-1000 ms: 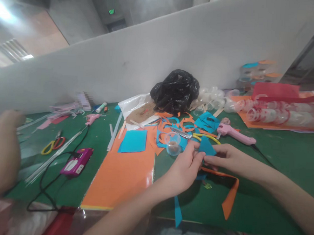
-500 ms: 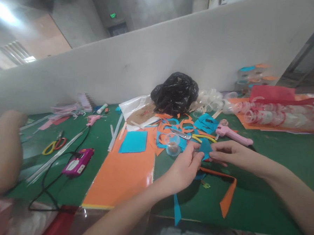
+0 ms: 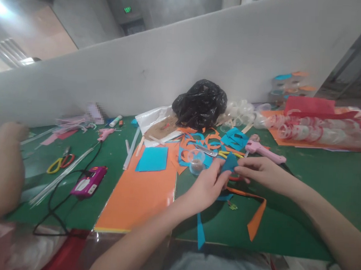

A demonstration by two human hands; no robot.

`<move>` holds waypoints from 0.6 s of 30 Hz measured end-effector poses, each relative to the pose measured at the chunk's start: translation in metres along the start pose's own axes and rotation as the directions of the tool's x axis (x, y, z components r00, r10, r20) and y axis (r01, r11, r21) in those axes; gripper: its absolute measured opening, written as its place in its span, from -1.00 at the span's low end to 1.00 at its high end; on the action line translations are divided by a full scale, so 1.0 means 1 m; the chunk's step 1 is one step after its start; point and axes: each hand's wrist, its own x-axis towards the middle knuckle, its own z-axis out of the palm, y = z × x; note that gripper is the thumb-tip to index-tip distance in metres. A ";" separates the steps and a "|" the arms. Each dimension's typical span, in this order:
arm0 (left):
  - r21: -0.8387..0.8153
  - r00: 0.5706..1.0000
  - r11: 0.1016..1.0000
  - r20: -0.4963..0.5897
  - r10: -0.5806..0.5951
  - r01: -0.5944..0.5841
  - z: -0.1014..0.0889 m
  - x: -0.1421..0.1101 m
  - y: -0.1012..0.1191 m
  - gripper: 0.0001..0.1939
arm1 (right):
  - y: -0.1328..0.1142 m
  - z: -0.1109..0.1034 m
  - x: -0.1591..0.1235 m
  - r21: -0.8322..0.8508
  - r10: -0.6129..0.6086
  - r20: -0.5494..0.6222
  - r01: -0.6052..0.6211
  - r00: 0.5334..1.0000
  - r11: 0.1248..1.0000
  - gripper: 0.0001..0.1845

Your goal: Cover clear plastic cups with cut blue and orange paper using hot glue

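My left hand and my right hand meet over the green table, both pinching a small blue paper piece between their fingertips. An orange paper strip curls on the mat below my right hand, and a blue strip lies under my left wrist. A small clear cup stands just left of my left hand's fingers.
A pink glue gun lies behind my hands. An orange sheet with a blue square, a black bag, a magenta glue gun and yellow scissors lie to the left. Another person's arm is at far left.
My hands have shifted slightly left and away from me with the blue piece, which is now more folded between the fingers. The view has tilted a little.
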 end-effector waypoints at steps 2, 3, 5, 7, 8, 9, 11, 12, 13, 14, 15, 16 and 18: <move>-0.031 1.000 1.000 -0.011 -0.001 0.001 0.001 0.001 -0.001 -0.78 | -0.001 0.001 0.001 -0.054 -0.024 -0.112 0.018 0.993 0.998 -0.42; -0.035 1.000 0.999 -0.015 -0.002 0.002 0.001 0.002 -0.001 -0.79 | -0.001 0.001 0.001 -0.086 -0.040 -0.190 0.024 0.981 0.996 -0.41; -0.018 1.000 1.000 -0.015 -0.013 0.012 0.001 0.002 -0.002 -0.81 | 0.001 -0.001 0.002 -0.172 -0.084 -0.357 0.023 0.930 0.985 -0.40; 0.030 1.000 0.999 -0.002 -0.019 0.019 0.002 0.002 -0.003 -0.81 | 0.004 -0.004 0.002 -0.285 -0.144 -0.458 0.008 0.877 0.958 -0.45; 0.067 1.000 0.998 0.005 -0.012 0.012 0.002 0.002 -0.004 -0.80 | 0.007 -0.005 0.003 -0.347 -0.177 -0.473 0.002 0.863 0.938 -0.48; 0.111 1.000 0.994 0.012 0.004 -0.005 0.003 0.002 -0.004 -0.79 | 0.010 -0.005 0.003 -0.405 -0.211 -0.465 0.005 0.860 0.914 -0.51; 0.197 0.998 0.979 0.031 0.048 -0.053 0.003 0.001 -0.004 -0.75 | 0.018 -0.004 0.005 -0.502 -0.287 -0.413 0.048 0.864 0.864 -0.54; 0.229 0.997 0.970 0.047 0.067 -0.076 0.002 0.001 -0.004 -0.74 | 0.021 -0.002 0.006 -0.540 -0.327 -0.380 0.079 0.865 0.838 -0.56; 0.250 0.995 0.964 0.063 0.079 -0.092 0.002 0.001 -0.004 -0.74 | 0.025 0.000 0.007 -0.571 -0.365 -0.353 0.111 0.862 0.813 -0.57; 0.259 0.993 0.961 0.080 0.082 -0.100 0.001 0.001 -0.004 -0.73 | 0.027 0.003 0.008 -0.598 -0.398 -0.330 0.137 0.856 0.790 -0.57; 0.260 0.993 0.960 0.095 0.076 -0.099 0.000 0.002 -0.005 -0.73 | 0.029 0.005 0.009 -0.620 -0.418 -0.313 0.150 0.853 0.770 -0.57; 0.261 0.992 0.961 0.103 0.068 -0.093 -0.002 0.003 -0.005 -0.73 | 0.030 0.006 0.009 -0.640 -0.431 -0.302 0.154 0.850 0.752 -0.56; 0.264 0.994 0.962 0.097 0.051 -0.075 -0.006 0.004 -0.007 -0.72 | 0.030 0.008 0.010 -0.668 -0.440 -0.301 0.142 0.846 0.731 -0.55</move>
